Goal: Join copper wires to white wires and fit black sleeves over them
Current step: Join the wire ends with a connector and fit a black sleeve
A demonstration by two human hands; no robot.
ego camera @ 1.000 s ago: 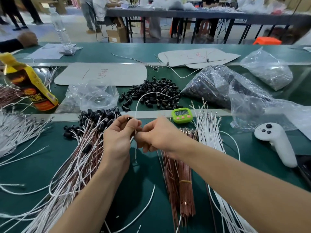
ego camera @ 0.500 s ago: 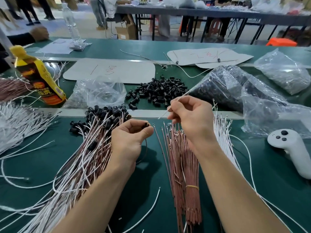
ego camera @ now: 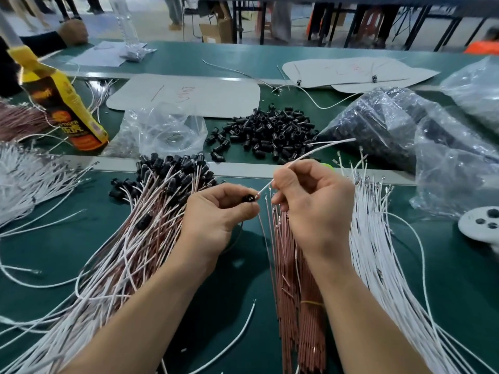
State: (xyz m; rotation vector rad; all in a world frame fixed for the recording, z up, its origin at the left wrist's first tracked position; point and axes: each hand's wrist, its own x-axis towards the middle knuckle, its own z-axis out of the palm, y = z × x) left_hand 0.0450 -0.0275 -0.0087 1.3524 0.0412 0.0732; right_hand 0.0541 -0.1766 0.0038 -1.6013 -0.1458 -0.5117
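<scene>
My left hand (ego camera: 216, 214) pinches a small black sleeve (ego camera: 249, 198) between thumb and fingers. My right hand (ego camera: 313, 201) grips a white wire (ego camera: 310, 154) whose near tip points into the sleeve's opening; its far end sticks up to the right. A bundle of copper wires (ego camera: 294, 292) lies under my right wrist. Loose white wires (ego camera: 378, 238) fan out to its right. A heap of joined wires with black sleeves (ego camera: 151, 211) lies on the left. Loose black sleeves (ego camera: 270, 133) are piled further back.
A yellow bottle (ego camera: 64, 103) stands at the back left, clear plastic bags (ego camera: 167, 130) and a bag of black parts (ego camera: 383, 128) behind the work area. A white controller (ego camera: 480, 225) lies at the right edge. More white wires (ego camera: 32, 179) lie far left.
My right hand took a white wire from the right pile and brought it down to the left hand. The wire tip now meets the black sleeve.
</scene>
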